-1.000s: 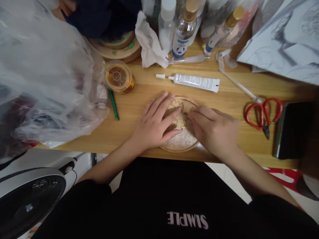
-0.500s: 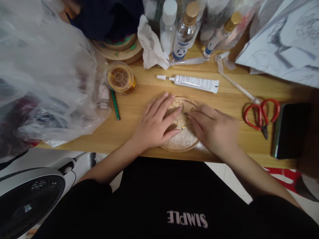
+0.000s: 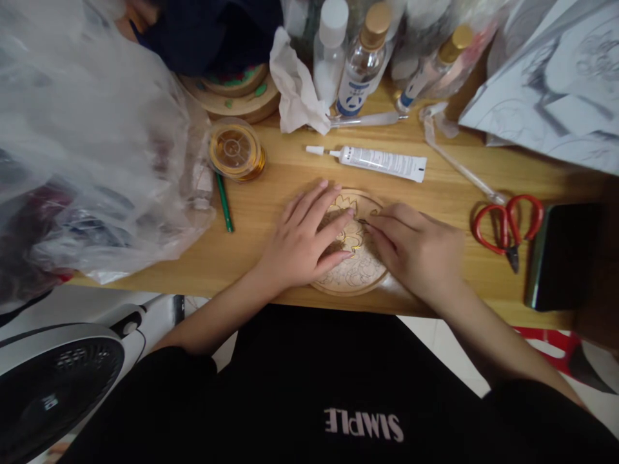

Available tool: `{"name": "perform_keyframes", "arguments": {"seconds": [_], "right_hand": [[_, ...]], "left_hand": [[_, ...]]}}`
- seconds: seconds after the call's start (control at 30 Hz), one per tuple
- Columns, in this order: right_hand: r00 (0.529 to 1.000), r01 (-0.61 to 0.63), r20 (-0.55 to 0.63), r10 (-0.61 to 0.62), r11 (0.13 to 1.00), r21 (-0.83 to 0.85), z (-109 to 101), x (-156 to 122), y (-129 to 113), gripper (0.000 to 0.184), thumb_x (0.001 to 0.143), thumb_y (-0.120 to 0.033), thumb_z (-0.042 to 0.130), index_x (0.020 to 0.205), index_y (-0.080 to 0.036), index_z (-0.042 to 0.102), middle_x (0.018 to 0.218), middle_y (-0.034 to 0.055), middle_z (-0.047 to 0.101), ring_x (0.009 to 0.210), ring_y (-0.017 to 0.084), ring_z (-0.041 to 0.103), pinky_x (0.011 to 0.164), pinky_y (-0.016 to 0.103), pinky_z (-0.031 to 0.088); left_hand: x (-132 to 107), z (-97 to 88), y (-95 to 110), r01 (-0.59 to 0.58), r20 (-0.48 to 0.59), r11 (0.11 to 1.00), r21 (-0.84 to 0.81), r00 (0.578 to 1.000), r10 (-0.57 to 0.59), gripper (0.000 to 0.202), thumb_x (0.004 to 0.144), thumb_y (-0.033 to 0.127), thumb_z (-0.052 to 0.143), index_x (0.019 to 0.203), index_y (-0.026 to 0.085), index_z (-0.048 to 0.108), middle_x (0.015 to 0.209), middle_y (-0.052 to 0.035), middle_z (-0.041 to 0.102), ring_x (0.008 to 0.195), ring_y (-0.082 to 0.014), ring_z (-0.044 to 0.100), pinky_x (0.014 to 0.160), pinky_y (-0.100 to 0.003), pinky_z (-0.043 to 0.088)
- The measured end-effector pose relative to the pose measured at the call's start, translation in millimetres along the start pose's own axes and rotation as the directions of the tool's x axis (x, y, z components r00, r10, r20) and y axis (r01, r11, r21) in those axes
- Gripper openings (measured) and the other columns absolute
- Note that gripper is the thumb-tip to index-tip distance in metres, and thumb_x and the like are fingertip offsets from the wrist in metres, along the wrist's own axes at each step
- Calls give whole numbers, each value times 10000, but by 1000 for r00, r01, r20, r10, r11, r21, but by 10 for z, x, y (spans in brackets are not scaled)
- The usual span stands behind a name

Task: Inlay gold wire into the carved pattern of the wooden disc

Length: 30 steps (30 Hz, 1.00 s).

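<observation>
Bare strip of light wooden worktop (image 3: 246, 251) runs between left hand (image 3: 302, 245) and slim green stick (image 3: 225, 205); room to pass there. Farther left, bulky translucent plastic bag (image 3: 111, 161) walls off side. Ahead of fingertips, narrow lane only: white plastic tube (image 3: 382, 161) lies across. Beyond tube, upright clear bottle with gold cap (image 3: 360, 67) blocks way back. Right of right hand (image 3: 420, 248), short gap, then red-handled cutters (image 3: 504, 225), black flat device (image 3: 561, 254) just beside.

board (image 3: 351, 280) on table (image 3: 435, 187) | spool (image 3: 236, 149) left | scissors (image 3: 507, 227) right | tube (image 3: 382, 162) behind board
</observation>
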State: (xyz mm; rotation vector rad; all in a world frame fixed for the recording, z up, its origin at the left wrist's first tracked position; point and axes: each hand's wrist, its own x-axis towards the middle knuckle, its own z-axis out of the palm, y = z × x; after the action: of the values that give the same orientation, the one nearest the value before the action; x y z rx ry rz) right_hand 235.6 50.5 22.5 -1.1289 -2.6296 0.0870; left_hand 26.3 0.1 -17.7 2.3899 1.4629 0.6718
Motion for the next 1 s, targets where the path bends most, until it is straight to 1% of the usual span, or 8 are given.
{"name": "perform_keyframes", "arguments": {"seconds": [0.17,0.33,0.5,0.63,0.77,0.83,0.9,1.0], "right_hand": [[999,29,-32,-29,1000,2,12,-3,4,167,938,-196,573,929,-166,736,894,15,751,681,102,648,497,243,352],[999,28,-18,-28,1000,-1,19,-15,14,175,943,-200,564,940,-172,737,903,15,750,688,105,650,491,243,350],[997,67,-37,-67,998,-8,16,-13,24,150,942,-184,573,949,-162,721,897,15,746,716,106,655,511,248,365],[998,66,9,-66,997,-45,16,-11,23,170,962,-209,549,966,-177,716,901,8,741,713,105,642,533,251,373],[998,45,43,-43,998,-38,14,-4,19,190,972,-225,535,942,-174,715,878,17,728,678,99,613,532,259,363],[999,50,23,-50,998,-34,13,0,18,189,971,-219,536,930,-172,715,869,13,725,666,94,606,527,258,360],[998,57,-12,-57,998,-23,15,-1,16,169,959,-202,551,929,-171,715,871,9,728,675,94,615,519,255,357],[998,40,-44,-39,999,29,27,-18,12,130,933,-191,591,937,-166,719,881,14,736,694,101,637,504,247,363]], "left_hand": [[0,8,4,-6,-9,1000,11,1000,6,532,958,494,520,1375,163,530,1504,-209,447,1451,-365,357,1150,-552,322],[-2,5,3,8,7,1000,-3,1000,-8,524,960,487,524,1384,178,521,1523,-199,430,1461,-357,342,1158,-555,311],[-7,-3,-2,31,36,999,-42,999,-30,522,956,485,533,1392,199,514,1544,-184,410,1474,-354,321,1166,-567,290],[-4,3,-3,20,23,1000,-18,1000,-19,522,959,499,521,1394,210,508,1539,-173,420,1472,-343,332,1155,-557,317],[0,6,-1,-5,5,1000,15,1000,5,526,960,481,524,1382,167,520,1514,-206,438,1453,-361,357,1143,-553,333],[-1,5,-2,-4,4,1000,12,1000,4,535,958,492,525,1380,164,523,1516,-209,434,1452,-365,356,1145,-552,329],[-5,4,-4,11,19,1000,-5,1000,-11,533,958,501,521,1385,182,517,1529,-196,422,1460,-359,343,1154,-556,313],[-8,4,-5,27,35,999,-36,999,-26,525,957,496,525,1388,198,515,1545,-183,404,1470,-357,323,1170,-566,282]]}}
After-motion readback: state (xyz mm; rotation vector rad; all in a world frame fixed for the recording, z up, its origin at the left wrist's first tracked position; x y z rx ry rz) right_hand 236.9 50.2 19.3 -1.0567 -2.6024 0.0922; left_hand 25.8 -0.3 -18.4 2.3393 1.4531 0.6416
